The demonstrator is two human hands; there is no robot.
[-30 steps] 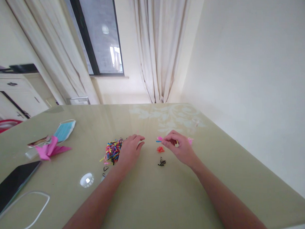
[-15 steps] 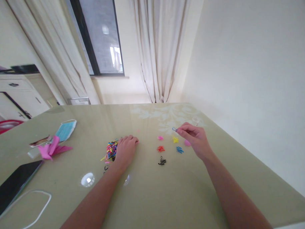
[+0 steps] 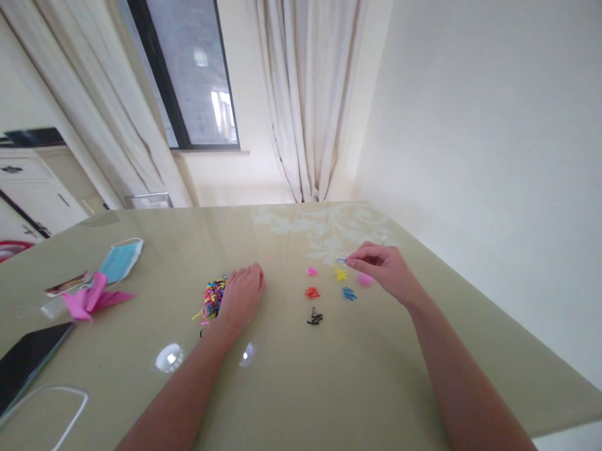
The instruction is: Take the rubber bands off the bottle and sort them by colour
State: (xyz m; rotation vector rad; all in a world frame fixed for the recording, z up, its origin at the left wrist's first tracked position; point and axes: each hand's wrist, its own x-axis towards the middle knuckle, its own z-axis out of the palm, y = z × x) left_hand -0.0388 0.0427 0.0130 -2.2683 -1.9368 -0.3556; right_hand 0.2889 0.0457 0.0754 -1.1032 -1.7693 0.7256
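My right hand [image 3: 379, 267] is raised over the table, thumb and fingertips pinching a small blue rubber band [image 3: 341, 260]. Below and near it lie sorted clusters of little bands: yellow [image 3: 341, 273], blue [image 3: 349, 293], pink [image 3: 311, 272], red [image 3: 312, 292] and black [image 3: 315, 316]. A round pink patch [image 3: 365, 280] shows just under the hand. My left hand [image 3: 243, 293] rests on the table with curled fingers, against the right side of a mixed heap of coloured rubber bands [image 3: 213, 295]. Whatever is under those fingers is hidden.
To the left lie a blue face mask [image 3: 120, 260], a pink folded-paper shape [image 3: 93, 297], a dark phone [image 3: 26, 360] and a white cable [image 3: 74, 427]. The glossy table [image 3: 307, 396] meets a white wall [image 3: 505, 146] along its right side.
The blue band between my right fingertips has tilted flatter and come slightly lower over the yellow cluster. My left hand stays by the heap. The whole view has shifted a little.
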